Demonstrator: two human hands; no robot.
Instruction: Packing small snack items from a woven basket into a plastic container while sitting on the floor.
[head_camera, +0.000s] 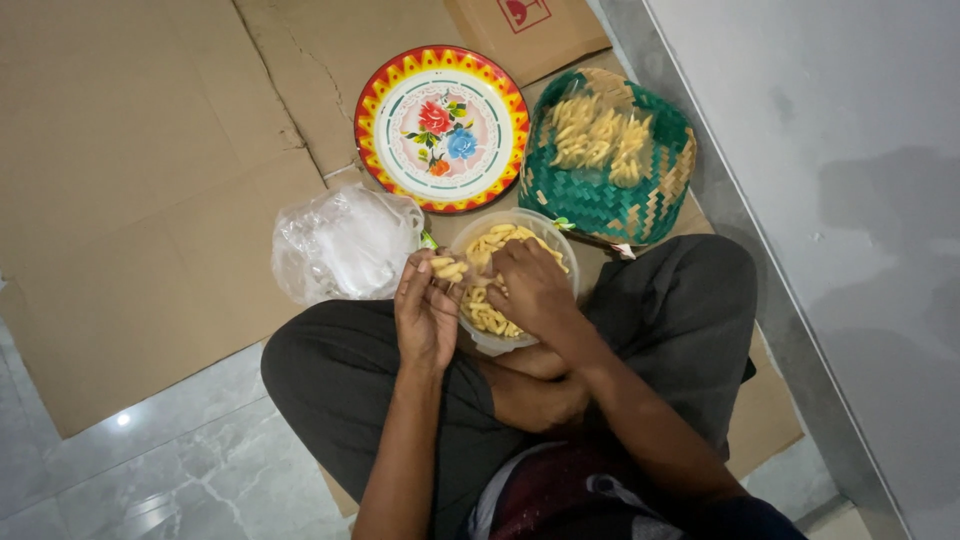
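- Pasta pieces (449, 267), yellow tubes, pinched in left hand (427, 312) fingertips, just above rim of clear plastic container (548, 232)
- container sits on cardboard (140, 170) between person's crossed legs, part full of same pasta
- right hand (532, 288) inside container, fingers curled down over pasta; can't tell if gripping any
- crumpled clear plastic bag (340, 243) just left of container
- floral enamel plate (442, 128) beyond, bare
- green woven basket (610, 200) right of plate, holds more pasta
- grey wall (830, 150) at right

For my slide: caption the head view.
Left hand holds pasta pieces; right hand reaches into clear tub.
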